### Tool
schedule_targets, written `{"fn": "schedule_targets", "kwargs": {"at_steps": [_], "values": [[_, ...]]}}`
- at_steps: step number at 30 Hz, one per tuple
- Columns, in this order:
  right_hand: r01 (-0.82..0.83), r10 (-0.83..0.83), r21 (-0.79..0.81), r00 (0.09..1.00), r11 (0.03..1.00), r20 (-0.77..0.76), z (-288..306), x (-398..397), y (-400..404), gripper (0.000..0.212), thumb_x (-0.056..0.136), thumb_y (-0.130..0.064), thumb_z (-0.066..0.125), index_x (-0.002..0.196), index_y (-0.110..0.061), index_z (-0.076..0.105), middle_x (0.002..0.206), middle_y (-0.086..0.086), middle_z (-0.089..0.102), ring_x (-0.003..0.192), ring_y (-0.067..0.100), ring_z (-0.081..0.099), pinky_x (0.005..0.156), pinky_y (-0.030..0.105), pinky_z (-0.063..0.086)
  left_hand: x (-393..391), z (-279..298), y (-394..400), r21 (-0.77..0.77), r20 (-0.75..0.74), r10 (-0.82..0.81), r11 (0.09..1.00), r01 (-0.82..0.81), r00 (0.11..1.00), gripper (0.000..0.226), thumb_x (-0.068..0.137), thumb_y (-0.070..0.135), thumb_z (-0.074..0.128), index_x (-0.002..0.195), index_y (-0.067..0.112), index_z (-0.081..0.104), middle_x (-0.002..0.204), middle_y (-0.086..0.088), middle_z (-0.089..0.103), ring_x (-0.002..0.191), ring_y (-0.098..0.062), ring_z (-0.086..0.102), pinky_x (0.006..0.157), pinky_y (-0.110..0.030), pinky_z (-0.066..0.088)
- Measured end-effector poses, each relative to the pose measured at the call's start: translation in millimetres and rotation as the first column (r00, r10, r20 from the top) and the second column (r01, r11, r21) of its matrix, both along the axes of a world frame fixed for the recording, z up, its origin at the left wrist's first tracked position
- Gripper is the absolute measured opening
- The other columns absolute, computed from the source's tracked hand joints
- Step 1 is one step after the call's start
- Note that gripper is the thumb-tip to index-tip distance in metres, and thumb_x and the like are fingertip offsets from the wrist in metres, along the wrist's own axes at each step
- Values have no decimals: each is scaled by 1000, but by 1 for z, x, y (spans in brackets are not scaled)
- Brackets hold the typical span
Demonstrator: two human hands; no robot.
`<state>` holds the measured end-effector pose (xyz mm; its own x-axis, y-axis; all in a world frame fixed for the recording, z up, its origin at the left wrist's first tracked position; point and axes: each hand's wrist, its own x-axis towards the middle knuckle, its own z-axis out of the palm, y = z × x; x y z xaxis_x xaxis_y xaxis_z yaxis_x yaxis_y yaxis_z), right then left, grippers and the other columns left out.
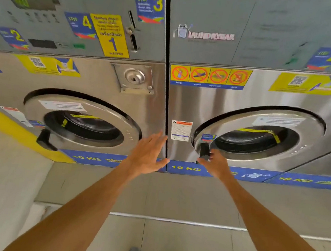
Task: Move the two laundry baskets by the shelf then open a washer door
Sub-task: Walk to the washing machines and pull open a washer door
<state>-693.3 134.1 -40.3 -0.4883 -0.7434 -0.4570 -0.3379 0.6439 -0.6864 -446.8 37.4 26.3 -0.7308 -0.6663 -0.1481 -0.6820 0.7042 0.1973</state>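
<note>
1. Two stainless-steel front-loading washers fill the upper two-thirds of the frame, set side by side with a dark vertical seam between them at centre.
2. The right washer door [259, 134] sits in the centre-right of the frame. It is round, with a dark glass porthole, and lies flush in its opening, shut.
3. The black door handle [204, 152] is mounted at the lower left edge of that door.
4. The right hand [217, 164] is at the handle, just below and to the right of it. The fingers [210, 155] curl toward the handle and appear to touch it; whether they fully clamp it cannot be told.
5. The left hand [149, 154] is at centre frame, over the seam between the machines. It is flat, fingers spread, and holds nothing.
6. The left washer door [82, 120] is at centre-left, also shut, with its own black handle [45, 139] at lower left.
7. A coin slot [133, 33] and a key lock [134, 76] sit above the left door.
8. No laundry basket shows in this view.
</note>
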Motion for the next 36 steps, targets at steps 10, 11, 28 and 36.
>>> {"fn": "schedule_targets", "kwargs": {"at_steps": [10,11,28,36], "values": [[-26,36,-104,995,994,94,-56,-12,-26,30,90,-25,61,111,-13,43,71,-1,51,58,13,49,52,27,40,-17,-55,-24,-206,43,47,978,-37,998,91,89,57,54,157,15,10,166,-14,2,151,-39,8,119,-58,19],[-49,54,-85,997,995,62,-56,-11,-26,30,91,-26,59,106,-11,38,70,0,49,57,15,49,49,26,38,-16,-57,-26,-215,47,40,976,-28,998,92,89,57,54,157,15,9,166,-14,0,151,-40,5,120,-59,17],[-33,27,64,996,997,83,-22,10,76,50,93,-15,56,137,-25,33,93,15,54,65,18,51,50,25,41,-31,-8,-28,-95,128,49,995,-37,991,100,85,57,60,156,14,4,164,-13,8,152,-36,1,119,-60,14],[121,-111,256,992,959,-52,15,-3,220,40,84,-16,66,122,-17,56,108,11,68,86,25,62,74,34,52,-26,55,-33,-30,114,-11,999,14,993,96,87,59,58,156,15,7,164,-11,13,151,-34,11,118,-60,14]]}}
